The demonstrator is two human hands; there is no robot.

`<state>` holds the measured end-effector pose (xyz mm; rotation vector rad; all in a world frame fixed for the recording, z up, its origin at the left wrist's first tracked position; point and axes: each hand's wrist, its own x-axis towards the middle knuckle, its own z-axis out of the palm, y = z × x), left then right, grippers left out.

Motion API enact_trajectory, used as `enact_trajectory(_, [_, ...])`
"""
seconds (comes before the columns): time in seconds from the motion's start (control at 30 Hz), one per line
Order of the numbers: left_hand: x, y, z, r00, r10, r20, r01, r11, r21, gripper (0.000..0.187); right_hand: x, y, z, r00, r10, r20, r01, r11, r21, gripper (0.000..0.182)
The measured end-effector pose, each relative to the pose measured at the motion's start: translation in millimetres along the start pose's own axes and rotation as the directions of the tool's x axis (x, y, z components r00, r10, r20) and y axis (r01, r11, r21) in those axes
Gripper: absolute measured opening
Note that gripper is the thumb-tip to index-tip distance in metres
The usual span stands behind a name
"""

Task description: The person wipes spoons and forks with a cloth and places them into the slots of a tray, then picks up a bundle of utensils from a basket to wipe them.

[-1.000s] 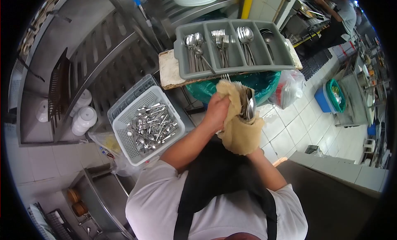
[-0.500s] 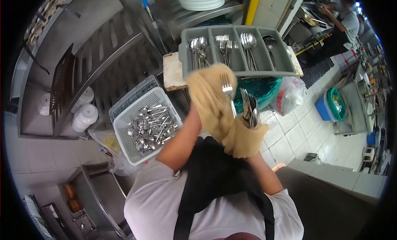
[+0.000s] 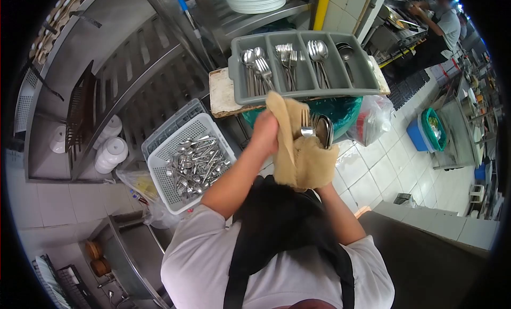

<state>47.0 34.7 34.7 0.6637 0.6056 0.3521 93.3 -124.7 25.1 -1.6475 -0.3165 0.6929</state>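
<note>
My left hand (image 3: 265,130) is closed on the edge of a tan cloth (image 3: 286,144), its fingers partly hidden behind the fabric. Under the cloth's right part is my right hand, covered from view, gripping a bundle of forks and spoons through it. A fork (image 3: 307,125) stands tines up in that bundle, beside spoons (image 3: 327,129). Just beyond both hands sits a grey cutlery tray (image 3: 298,95) with four long compartments. Spoons (image 3: 248,59) and a fork (image 3: 263,68) lie in its left compartment, forks (image 3: 287,59) in the one beside it, more spoons (image 3: 318,53) farther right.
A white perforated basket (image 3: 158,177) heaped with loose cutlery stands at left. Green plastic (image 3: 340,117) and a clear bag (image 3: 375,117) hang below the tray. White plates (image 3: 256,0) are stacked behind. At far right, a co-worker (image 3: 447,29) stands near a blue bin (image 3: 417,136).
My left hand has come out from under the cloth, whose upper part has dropped away from the tray. The bundle has shifted slightly up. A fork now shows clearly in the left compartment.
</note>
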Motion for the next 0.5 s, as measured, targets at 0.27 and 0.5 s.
enact_trajectory(0.27, [8.3,-26.7,-9.6,0.988,-0.105,0.115,0.118,0.986,-0.114,0.020,-7.3,34.7,-9.7,0.951,-0.078,0.298,0.014,0.977,0.212,0.039])
enact_trajectory(0.5, [-28.3,12.4,-26.9,0.848,-0.450,0.281,-0.442,-0.306,0.843,0.056,-12.9,-3.0,-33.1,0.882,0.065,0.468,-0.398,0.637,0.661,0.051])
